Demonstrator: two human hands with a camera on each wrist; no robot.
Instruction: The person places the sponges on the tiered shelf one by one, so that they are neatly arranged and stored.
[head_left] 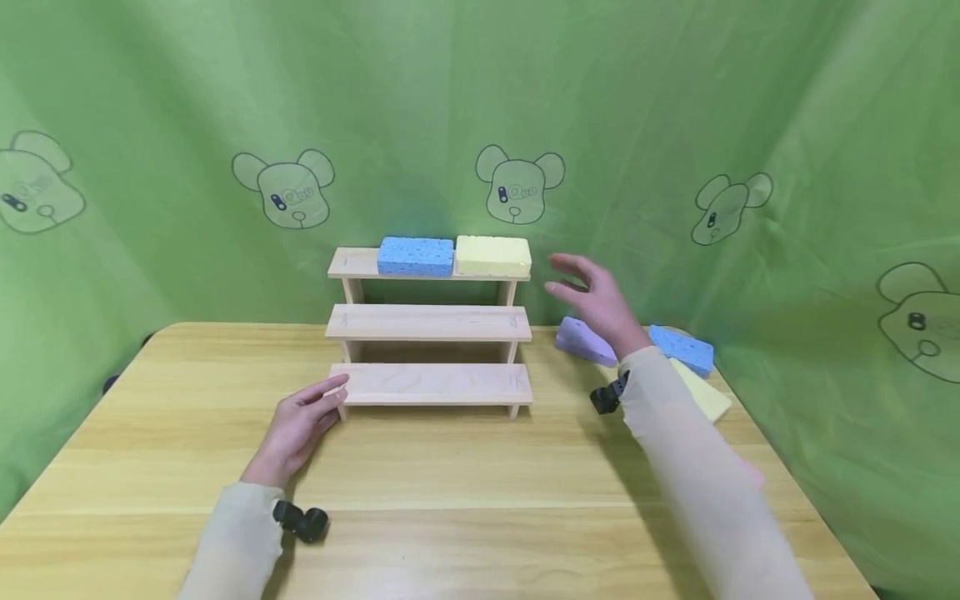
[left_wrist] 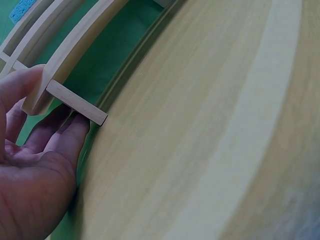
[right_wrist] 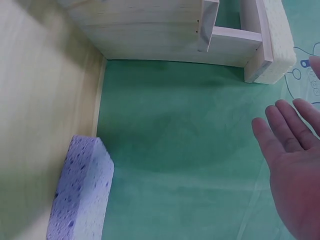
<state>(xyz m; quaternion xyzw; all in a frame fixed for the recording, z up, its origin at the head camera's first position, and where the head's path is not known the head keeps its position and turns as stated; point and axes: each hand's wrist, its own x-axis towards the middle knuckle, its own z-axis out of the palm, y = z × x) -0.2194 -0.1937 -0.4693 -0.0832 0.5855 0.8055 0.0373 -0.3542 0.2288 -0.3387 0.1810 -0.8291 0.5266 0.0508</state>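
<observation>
A three-tier wooden shelf (head_left: 427,322) stands at the back of the table. On its top tier, a blue sponge (head_left: 415,257) lies left of a pale yellow sponge (head_left: 492,257); the lower two tiers hold nothing. My left hand (head_left: 296,421) grips the left end of the bottom tier. In the left wrist view, the thumb of that left hand (left_wrist: 40,175) lies over the board, with fingers beneath it. Just right of the yellow sponge, apart from it, my right hand (head_left: 600,304) is raised with nothing in it. Its fingers look extended in the right wrist view.
Right of the shelf lie a purple sponge (head_left: 583,340), another blue sponge (head_left: 682,350) and another yellow one (head_left: 701,392). Something pink (head_left: 752,473) peeks out from behind the right sleeve. A green curtain (head_left: 405,100) hangs behind and beside the table (head_left: 450,517).
</observation>
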